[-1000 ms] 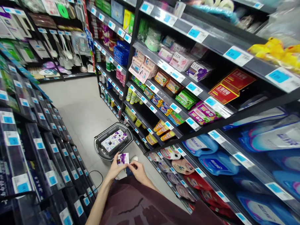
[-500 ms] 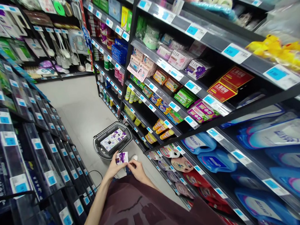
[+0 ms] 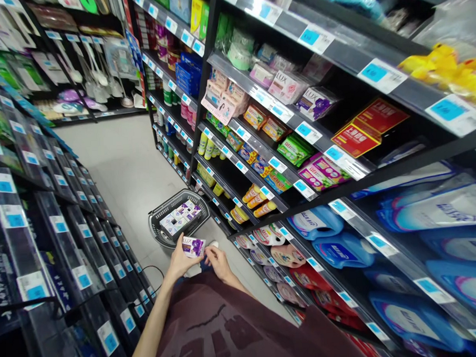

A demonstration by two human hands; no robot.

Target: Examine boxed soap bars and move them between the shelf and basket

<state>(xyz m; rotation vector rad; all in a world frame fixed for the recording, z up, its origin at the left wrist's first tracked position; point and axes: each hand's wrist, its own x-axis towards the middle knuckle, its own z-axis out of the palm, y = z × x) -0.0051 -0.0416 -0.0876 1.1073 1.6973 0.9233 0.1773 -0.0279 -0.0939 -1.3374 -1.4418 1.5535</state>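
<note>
My left hand (image 3: pixel 180 259) is closed round a small white soap box (image 3: pixel 193 247) with a purple flower and LUX lettering. It holds the box in front of my body, face up. Just to the right, apart from the box, is my right hand (image 3: pixel 218 261). Its fingers are curled with the tips together, and whether anything is pinched in them is too small to tell. On the floor beyond the hands stands a grey shopping basket (image 3: pixel 156 233). Inside it lies a pack of several similar white and purple soap boxes (image 3: pixel 181 218).
To the right rises a shelf with soap bars, among them a LUX soap pack (image 3: pixel 315 102), and blue detergent bottles (image 3: pixel 341 252) lower down. A left shelf (image 3: pixel 58 224) with price tags borders the aisle floor (image 3: pixel 111 157). Brushes (image 3: pixel 94 63) hang at the far end.
The soap box has turned a little so its LUX face shows more. My right hand has drawn slightly away from it to the right. The view has shifted slightly.
</note>
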